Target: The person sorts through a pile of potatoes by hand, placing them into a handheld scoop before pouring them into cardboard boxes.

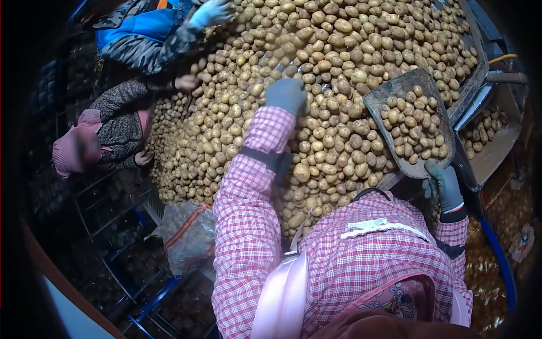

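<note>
Over the middle of a large potato heap point(339, 141) is my left hand point(287, 95) in a grey glove, back upward. Its fingers curl down among the potatoes; what they hold, if anything, is hidden. My right hand point(446, 186), also gloved, grips the near end of a dirty grey scoop point(379, 104). Lying tilted against the right side of the heap, the scoop carries a load of small potatoes point(415, 125).
Across the heap, a co-worker's light-gloved hand point(212, 12) reaches in at upper left. Another person in a pink cap point(68, 151) works at the left edge. A filled clear bag point(186, 234) stands nearer me. Right of the scoop, a bin point(505, 141) holds more potatoes.
</note>
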Tool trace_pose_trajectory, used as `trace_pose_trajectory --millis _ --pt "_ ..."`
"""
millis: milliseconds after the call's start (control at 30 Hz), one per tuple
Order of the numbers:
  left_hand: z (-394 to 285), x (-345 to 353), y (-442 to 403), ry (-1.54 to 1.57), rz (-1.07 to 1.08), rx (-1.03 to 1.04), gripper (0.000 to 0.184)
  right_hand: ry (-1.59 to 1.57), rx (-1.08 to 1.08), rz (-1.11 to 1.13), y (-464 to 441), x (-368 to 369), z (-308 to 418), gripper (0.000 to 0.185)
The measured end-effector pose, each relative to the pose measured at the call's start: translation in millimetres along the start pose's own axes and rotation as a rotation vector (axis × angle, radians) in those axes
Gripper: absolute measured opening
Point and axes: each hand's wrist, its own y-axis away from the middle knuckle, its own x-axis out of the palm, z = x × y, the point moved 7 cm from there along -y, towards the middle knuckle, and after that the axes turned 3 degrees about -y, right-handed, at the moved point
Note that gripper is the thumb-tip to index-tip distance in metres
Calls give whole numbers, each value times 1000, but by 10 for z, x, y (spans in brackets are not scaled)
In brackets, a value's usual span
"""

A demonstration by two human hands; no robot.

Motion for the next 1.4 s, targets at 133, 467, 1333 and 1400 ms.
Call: trace_pose_trajectory --millis 133,467,1333,1400 --pt "-124 -9 -119 -253 -29 87 27 -2 -2 2 -1 13 13 35" --pt "-19 107 -242 -228 91 50 34 -8 22 44 -49 -32 -41 31" --pt "63 -221 -39 875 -219 -4 31 35 -10 14 -20 -37 -12 40" --pt "97 -45 -67 685 -248 33 31 21 14 33 -43 -50 -43 35"
